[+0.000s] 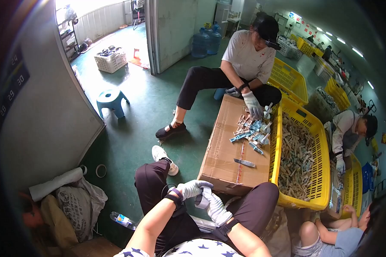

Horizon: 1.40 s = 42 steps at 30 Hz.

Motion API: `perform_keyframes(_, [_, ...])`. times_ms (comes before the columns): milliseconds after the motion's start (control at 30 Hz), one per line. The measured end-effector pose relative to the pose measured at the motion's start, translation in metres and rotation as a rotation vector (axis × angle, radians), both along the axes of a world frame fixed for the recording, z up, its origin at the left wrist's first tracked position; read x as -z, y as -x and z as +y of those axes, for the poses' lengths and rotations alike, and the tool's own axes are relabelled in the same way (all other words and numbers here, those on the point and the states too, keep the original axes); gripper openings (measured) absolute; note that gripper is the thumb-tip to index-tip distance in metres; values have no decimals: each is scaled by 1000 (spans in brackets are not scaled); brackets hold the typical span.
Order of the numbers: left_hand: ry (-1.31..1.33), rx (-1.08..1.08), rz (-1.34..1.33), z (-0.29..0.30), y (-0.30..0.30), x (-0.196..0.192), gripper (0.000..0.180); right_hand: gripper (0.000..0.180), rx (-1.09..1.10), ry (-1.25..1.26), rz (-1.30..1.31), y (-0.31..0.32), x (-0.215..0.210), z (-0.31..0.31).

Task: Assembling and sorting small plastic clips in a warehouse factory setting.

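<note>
My left hand (192, 189) and my right hand (216, 209), both in white knit gloves, meet above my lap, just short of a cardboard box (221, 150). The fingers of both are curled in. A small pale grey-white piece shows between them, but I cannot make out what it is. On the box lies a heap of light blue, white and tan plastic parts (254, 130). Nearer to me, a knife (245, 163) rests flat on the cardboard. Across the box, a co-worker's gloved hand (253, 106) touches the heap.
A yellow crate (322, 171) full of small plastic pieces stands right of the box. More yellow crates and other workers are beyond it. On the floor at left are a blue stool (111, 102), a plastic bottle (122, 220), a tape roll (101, 171) and sacks (77, 205).
</note>
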<state>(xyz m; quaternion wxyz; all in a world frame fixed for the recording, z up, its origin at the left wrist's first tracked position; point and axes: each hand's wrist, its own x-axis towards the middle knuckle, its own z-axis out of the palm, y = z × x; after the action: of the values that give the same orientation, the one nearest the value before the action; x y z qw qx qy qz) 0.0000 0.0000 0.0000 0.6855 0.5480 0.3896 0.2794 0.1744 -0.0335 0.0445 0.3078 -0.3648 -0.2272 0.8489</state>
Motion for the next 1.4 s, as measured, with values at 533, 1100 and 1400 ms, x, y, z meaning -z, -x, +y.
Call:
perform_keyframes(533, [247, -416, 37, 6, -34, 17, 29, 55, 21, -299, -346, -61, -35, 10])
perform_keyframes(1100, [397, -458, -21, -3, -23, 8, 35, 41, 463, -533, -558, -208, -125, 69])
perform_keyframes(1400, [357, -589, 84, 6, -30, 16, 31, 56, 638, -519, -883, -372, -33, 159])
